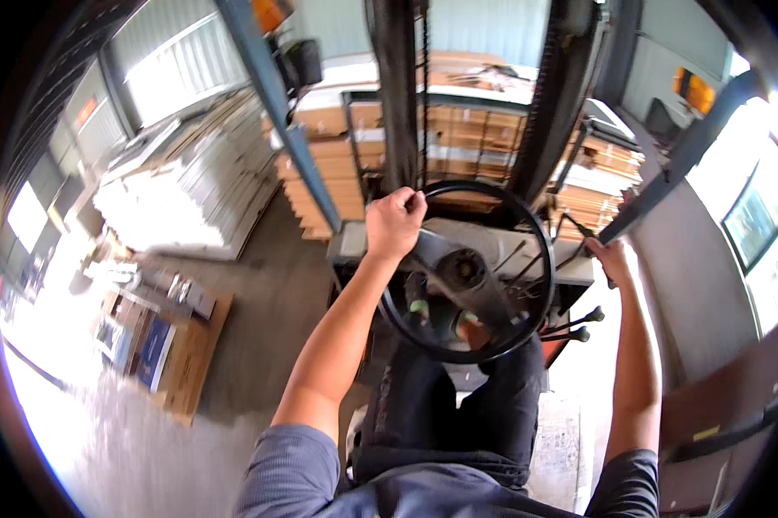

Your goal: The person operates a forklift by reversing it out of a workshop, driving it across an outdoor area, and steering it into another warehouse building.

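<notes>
I sit at the controls of a forklift, with a black steering wheel (pixel 463 268) in front of me. My left hand (pixel 395 223) is closed round the upper left of the wheel, knuckles up. Out to the right, my right hand (pixel 612 260) is closed on a thin black control lever (pixel 576 226) beside the blue-grey frame post; its fingers partly hide the lever's end. Two black-knobbed levers (pixel 579 326) stick out below that hand, apart from it. Under the wheel my feet show near the pedals, partly hidden by the steering column.
Beyond the dark mast (pixel 398 104) lie stacked brown boards (pixel 471 129). A white-wrapped stack (pixel 182 186) stands at the left, with a pallet of cartons (pixel 169 345) nearer. A pale wall (pixel 695 268) runs close along the right. Blue-grey posts (pixel 277 112) flank the cab.
</notes>
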A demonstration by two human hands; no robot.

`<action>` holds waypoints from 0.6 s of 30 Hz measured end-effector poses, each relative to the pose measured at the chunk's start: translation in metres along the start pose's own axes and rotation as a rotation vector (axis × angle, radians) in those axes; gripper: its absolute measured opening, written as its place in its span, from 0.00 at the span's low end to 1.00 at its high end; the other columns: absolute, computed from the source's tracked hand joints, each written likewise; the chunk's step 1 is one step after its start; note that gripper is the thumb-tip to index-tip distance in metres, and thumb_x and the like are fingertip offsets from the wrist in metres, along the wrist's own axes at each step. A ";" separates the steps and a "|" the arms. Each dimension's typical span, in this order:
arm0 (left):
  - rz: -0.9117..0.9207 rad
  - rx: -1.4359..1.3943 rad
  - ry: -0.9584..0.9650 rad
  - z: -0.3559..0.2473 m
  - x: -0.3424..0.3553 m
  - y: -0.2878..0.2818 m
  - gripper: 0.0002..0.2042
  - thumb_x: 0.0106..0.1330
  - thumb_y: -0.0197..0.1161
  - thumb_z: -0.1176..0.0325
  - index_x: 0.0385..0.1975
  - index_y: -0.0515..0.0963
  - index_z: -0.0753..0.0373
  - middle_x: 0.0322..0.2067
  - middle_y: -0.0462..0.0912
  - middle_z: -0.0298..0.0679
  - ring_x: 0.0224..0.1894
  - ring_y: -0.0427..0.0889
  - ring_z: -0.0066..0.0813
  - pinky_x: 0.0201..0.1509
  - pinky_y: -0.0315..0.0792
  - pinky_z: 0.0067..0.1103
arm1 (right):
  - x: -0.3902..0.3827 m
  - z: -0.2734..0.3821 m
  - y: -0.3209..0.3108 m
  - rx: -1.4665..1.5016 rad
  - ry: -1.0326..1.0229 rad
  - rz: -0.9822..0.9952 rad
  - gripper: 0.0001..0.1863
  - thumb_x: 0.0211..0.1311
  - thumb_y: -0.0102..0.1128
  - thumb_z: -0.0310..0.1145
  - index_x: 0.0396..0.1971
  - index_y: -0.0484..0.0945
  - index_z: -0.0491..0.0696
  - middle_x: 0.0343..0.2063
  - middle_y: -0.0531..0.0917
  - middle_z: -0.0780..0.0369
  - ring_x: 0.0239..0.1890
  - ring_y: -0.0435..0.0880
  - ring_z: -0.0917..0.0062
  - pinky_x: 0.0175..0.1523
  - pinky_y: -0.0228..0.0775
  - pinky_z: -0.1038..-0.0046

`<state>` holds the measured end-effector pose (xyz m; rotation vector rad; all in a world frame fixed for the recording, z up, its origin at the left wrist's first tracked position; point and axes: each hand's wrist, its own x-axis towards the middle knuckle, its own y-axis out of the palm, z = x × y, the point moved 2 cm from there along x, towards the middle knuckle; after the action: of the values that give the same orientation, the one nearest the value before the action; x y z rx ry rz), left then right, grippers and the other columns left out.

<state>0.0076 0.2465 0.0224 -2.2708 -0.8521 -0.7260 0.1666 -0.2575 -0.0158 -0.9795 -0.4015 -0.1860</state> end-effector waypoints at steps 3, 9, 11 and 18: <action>0.113 -0.191 -0.141 -0.013 -0.080 -0.025 0.10 0.67 0.65 0.61 0.27 0.82 0.60 0.23 0.83 0.46 0.27 0.85 0.45 0.32 0.76 0.33 | -0.021 -0.007 -0.034 -0.040 -0.003 -0.033 0.36 0.66 0.68 0.60 0.09 0.71 0.46 0.08 0.66 0.69 0.13 0.65 0.82 0.20 0.55 0.67; 0.488 -0.222 0.359 -0.114 -0.203 0.033 0.11 0.68 0.65 0.63 0.26 0.82 0.61 0.21 0.83 0.38 0.25 0.79 0.19 0.32 0.76 0.27 | -0.026 -0.005 -0.031 -0.163 -0.087 0.041 0.40 0.66 0.63 0.65 0.12 0.75 0.39 0.09 0.69 0.62 0.16 0.70 0.75 0.27 0.63 0.60; 0.468 -0.158 0.424 -0.140 -0.169 0.081 0.11 0.68 0.66 0.61 0.25 0.83 0.59 0.21 0.83 0.38 0.24 0.80 0.20 0.32 0.77 0.28 | -0.017 -0.024 -0.024 -0.092 -0.098 0.043 0.42 0.65 0.63 0.67 0.13 0.76 0.39 0.10 0.71 0.60 0.17 0.72 0.73 0.28 0.64 0.59; 0.304 0.170 0.026 -0.067 0.035 0.094 0.13 0.67 0.67 0.55 0.23 0.85 0.54 0.20 0.84 0.37 0.22 0.82 0.23 0.33 0.81 0.30 | -0.027 -0.011 -0.001 -0.269 -0.070 0.056 0.44 0.68 0.57 0.69 0.10 0.74 0.41 0.10 0.71 0.59 0.16 0.71 0.70 0.30 0.63 0.59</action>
<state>0.0787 0.1560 0.0585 -2.1677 -0.5175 -0.5227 0.1444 -0.2680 -0.0313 -1.2628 -0.4191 -0.1578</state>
